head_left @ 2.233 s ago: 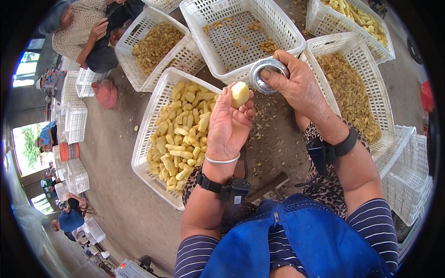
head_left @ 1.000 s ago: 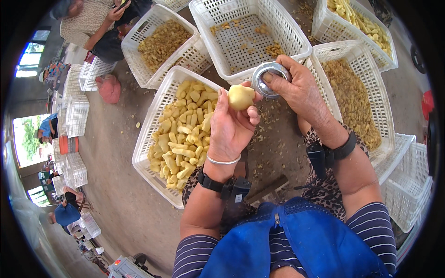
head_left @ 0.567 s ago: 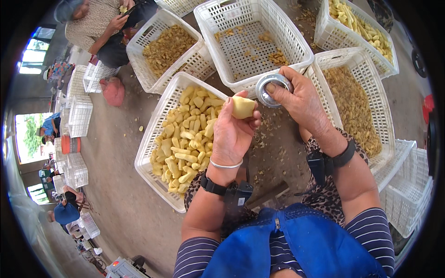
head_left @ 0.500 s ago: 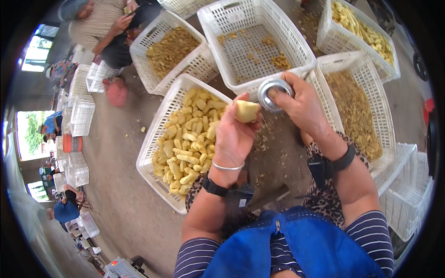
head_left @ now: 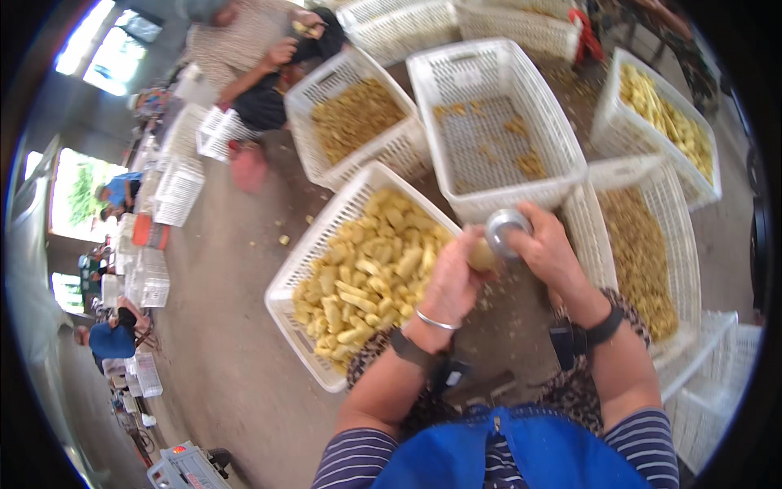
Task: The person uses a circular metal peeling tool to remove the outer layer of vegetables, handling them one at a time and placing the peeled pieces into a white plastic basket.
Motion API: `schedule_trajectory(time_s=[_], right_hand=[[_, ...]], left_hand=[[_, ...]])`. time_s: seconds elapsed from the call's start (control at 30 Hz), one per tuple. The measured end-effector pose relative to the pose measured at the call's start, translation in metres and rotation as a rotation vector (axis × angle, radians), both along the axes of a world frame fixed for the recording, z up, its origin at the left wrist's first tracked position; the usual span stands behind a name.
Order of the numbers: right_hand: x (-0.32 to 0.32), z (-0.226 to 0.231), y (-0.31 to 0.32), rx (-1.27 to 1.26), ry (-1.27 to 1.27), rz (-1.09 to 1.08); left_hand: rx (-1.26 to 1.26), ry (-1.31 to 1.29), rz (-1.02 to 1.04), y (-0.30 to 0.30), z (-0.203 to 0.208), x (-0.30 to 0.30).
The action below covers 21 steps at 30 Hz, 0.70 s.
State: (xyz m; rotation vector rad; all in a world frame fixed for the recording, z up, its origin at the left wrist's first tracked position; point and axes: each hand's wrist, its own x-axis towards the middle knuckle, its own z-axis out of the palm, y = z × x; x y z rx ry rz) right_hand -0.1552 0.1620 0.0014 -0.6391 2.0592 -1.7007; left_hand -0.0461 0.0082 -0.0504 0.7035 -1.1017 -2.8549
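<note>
My left hand is closed around a pale yellow peeled piece, which looks like a chunk of root and is blurred by motion. A round, ring-shaped metal tool is gripped in my right hand, right against or very near the piece; contact is hard to make out. Beside my left wrist stands a white slatted crate heaped with similar yellow peeled pieces. Beyond my hands is another white crate with a few yellow-brown scraps on its bottom.
Crates of brown-yellow peelings stand at the right and far left. A far-right crate holds long yellow pieces. Another person sits at the upper left near a pink bag. Stacked white crates are at the lower right.
The view has shifted, so the crates and my hands appear lower and further right. My two hands have come closer together, bringing the metal tool to the yellow piece.
</note>
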Motion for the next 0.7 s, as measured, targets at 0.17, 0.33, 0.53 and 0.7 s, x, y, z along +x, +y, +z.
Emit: schedule_trajectory(time_s=[0.17, 0.33, 0.53, 0.7], right_hand=[[-0.009, 0.006, 0.007, -0.096, -0.047, -0.021], [-0.006, 0.014, 0.01, -0.106, 0.01, -0.023], [0.005, 0.025, 0.006, -0.057, 0.087, -0.014], [0.016, 0.039, 0.002, -0.048, 0.046, -0.008]], left_hand=[[0.023, 0.056, -0.069, -0.003, 0.015, -0.001], [0.016, -0.008, -0.011, 0.0, 0.026, -0.002], [-0.135, 0.022, 0.036, 0.003, 0.035, 0.002], [-0.18, -0.111, 0.093, 0.007, 0.047, -0.012]])
